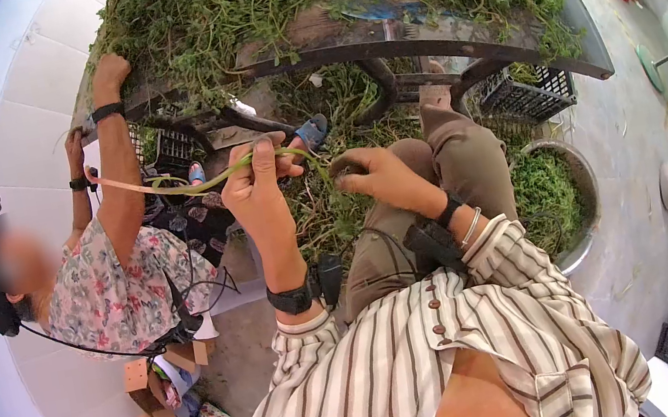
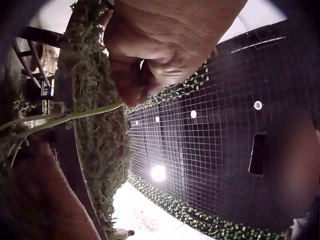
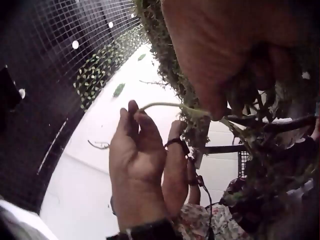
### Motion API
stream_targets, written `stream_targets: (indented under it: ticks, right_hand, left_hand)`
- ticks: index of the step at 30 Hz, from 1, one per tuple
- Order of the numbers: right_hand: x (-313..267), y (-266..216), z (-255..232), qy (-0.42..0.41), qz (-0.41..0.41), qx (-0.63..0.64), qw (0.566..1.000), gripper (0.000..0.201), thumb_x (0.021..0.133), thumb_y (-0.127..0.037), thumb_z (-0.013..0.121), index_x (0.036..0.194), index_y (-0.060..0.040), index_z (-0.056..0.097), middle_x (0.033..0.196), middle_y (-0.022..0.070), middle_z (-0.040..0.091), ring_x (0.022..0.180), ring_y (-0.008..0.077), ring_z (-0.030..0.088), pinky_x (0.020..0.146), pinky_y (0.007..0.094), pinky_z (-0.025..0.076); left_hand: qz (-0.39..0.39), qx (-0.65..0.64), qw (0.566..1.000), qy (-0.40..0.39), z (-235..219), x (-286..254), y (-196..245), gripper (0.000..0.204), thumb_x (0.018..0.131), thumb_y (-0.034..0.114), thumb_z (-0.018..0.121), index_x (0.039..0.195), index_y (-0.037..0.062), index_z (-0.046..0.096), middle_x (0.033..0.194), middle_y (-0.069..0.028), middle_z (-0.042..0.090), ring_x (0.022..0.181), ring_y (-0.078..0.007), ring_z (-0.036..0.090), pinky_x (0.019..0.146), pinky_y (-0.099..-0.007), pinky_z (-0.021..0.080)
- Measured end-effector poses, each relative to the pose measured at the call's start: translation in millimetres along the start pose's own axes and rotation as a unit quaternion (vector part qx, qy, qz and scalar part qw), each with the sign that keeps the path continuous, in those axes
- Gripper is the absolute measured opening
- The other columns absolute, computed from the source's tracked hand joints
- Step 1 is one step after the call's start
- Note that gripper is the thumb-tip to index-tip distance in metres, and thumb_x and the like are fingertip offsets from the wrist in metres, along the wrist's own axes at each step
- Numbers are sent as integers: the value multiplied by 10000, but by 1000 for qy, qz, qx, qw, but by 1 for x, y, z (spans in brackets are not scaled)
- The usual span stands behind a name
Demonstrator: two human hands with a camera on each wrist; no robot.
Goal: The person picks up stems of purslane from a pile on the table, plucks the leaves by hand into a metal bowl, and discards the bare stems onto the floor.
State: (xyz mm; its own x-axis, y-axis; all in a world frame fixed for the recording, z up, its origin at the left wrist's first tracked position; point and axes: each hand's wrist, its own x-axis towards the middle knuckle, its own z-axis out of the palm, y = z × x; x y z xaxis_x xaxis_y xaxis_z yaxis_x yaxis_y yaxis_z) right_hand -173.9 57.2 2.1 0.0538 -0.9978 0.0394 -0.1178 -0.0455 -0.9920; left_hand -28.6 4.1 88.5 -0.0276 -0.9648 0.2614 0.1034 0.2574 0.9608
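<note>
A long green plant stem [image 1: 298, 152] stretches between the two hands, its pale end trailing left. My left hand [image 1: 254, 182] pinches it between thumb and fingers, thumb uppermost. My right hand [image 1: 377, 176] has its fingers curled round the leafy part of the same stem, below and to the right. In the left wrist view the stem [image 2: 75, 115] runs from the left fingertips down to the left. The right wrist view shows the stem [image 3: 172, 104] bowed between the left hand [image 3: 137, 155] and the right hand [image 3: 225, 50], whose fingertips are partly in shadow.
A table [image 1: 305, 32] ahead bears heaped greens [image 1: 214, 16]. Another person [image 1: 129, 278] sits at the left, a fist on the heap. A basin of leafy greens [image 1: 549, 199] stands by my right knee. A black crate [image 1: 527, 94] sits beneath the table; more greens litter the floor.
</note>
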Motion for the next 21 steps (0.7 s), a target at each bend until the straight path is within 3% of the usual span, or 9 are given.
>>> stream_targets:
  ticks: [3, 9, 12, 15, 17, 21]
  right_hand:
    - [0, -2, 6, 0, -20, -1, 1000, 232, 750, -138, 589, 911, 29, 589, 726, 122, 589, 651, 142, 529, 628, 298, 435]
    - [1, -7, 6, 13, 7, 22, 1000, 194, 740, -121, 580, 862, 29, 599, 693, 110, 570, 632, 139, 524, 605, 296, 431]
    - [2, -10, 4, 3, 6, 36, 999, 194, 769, -111, 588, 888, 43, 576, 724, 47, 563, 677, 84, 472, 626, 266, 417]
    - [4, -11, 2, -4, 29, 14, 999, 174, 760, -101, 582, 864, 38, 573, 708, 41, 553, 676, 82, 471, 621, 263, 414]
    - [4, -12, 6, 16, 7, 33, 999, 166, 749, -107, 577, 822, 42, 561, 677, 53, 536, 642, 88, 462, 593, 271, 409]
    - [1, -16, 6, 52, -4, 61, 997, 165, 747, -112, 556, 799, 44, 550, 650, 60, 512, 608, 92, 449, 559, 275, 399]
  left_hand:
    - [-2, -26, 1000, 5, 2, 0, -1, 248, 850, 189, 590, 855, -58, 612, 732, -80, 586, 561, -110, 540, 472, -241, 491]
    - [-21, -38, 999, 8, 2, 0, -4, 253, 855, 189, 583, 880, -63, 596, 749, -79, 585, 581, -111, 542, 480, -239, 496]
    - [-55, -44, 997, -18, 8, -2, -5, 225, 864, 180, 566, 908, -38, 598, 768, -68, 590, 602, -103, 543, 498, -230, 481]
    - [-96, -47, 992, -73, 11, -4, -20, 243, 870, 210, 561, 894, -27, 610, 737, -51, 586, 590, -83, 532, 514, -213, 455]
    - [-154, -16, 976, -153, 13, -5, -24, 234, 872, 210, 557, 907, -16, 609, 757, -49, 593, 601, -73, 524, 502, -208, 439]
    - [-156, -14, 976, -149, 20, -9, -21, 260, 897, 227, 510, 897, -17, 601, 756, -41, 566, 550, -72, 501, 484, -205, 413]
